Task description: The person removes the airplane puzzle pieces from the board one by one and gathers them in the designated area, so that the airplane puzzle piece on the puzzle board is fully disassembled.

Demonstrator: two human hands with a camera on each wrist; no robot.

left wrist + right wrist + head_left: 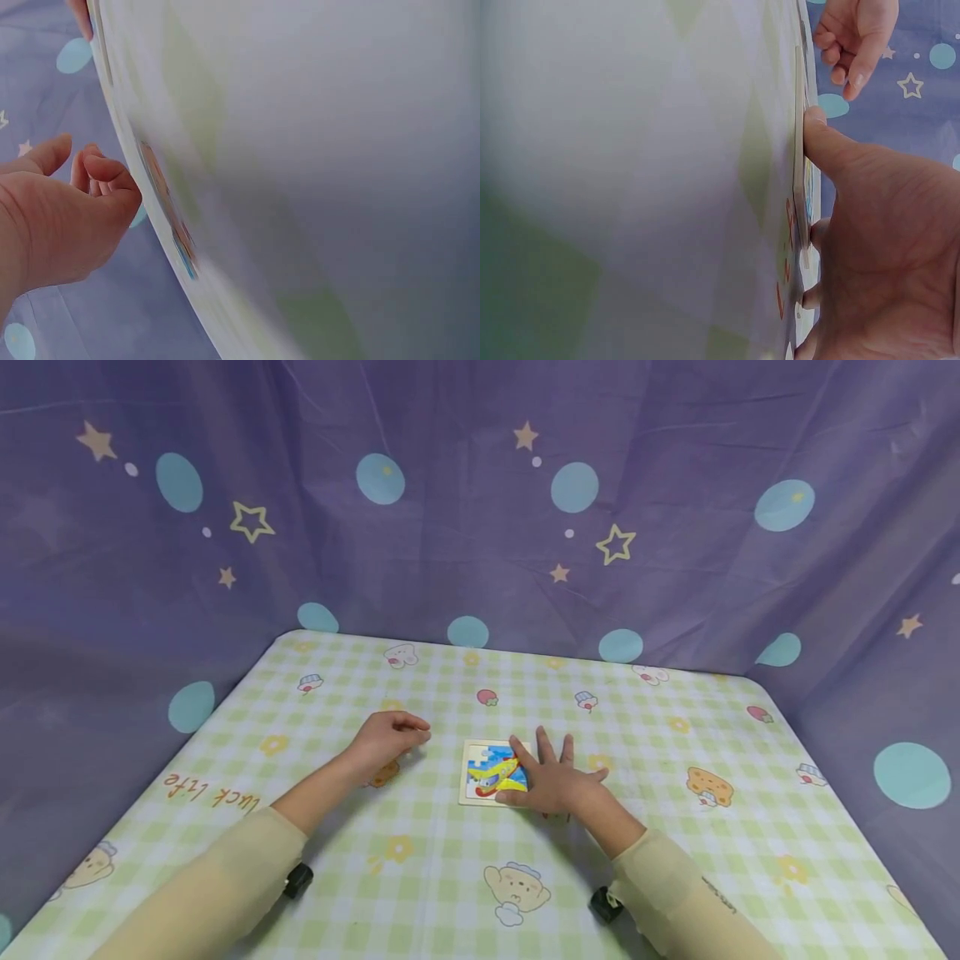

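Note:
A small square jigsaw puzzle [491,768] lies flat on the table, showing a yellow and red airplane against blue inside a pale frame. Part of its right side is hidden under my right hand [558,783]. That hand has its fingers spread, with thumb and index finger over the puzzle and the other fingers reaching past its right edge. In the right wrist view the thumb [829,146] rests on the puzzle's frame [799,150]. My left hand [382,743] hovers left of the puzzle, apart from it. Its fingers [105,169] are loosely curled with nothing between them.
The table [420,893] wears a green-and-white checked cloth printed with bears, flowers and cakes. A purple curtain [465,552] with stars and balloons stands behind it and along both sides. Dark wrist devices [298,881] sit under both sleeves.

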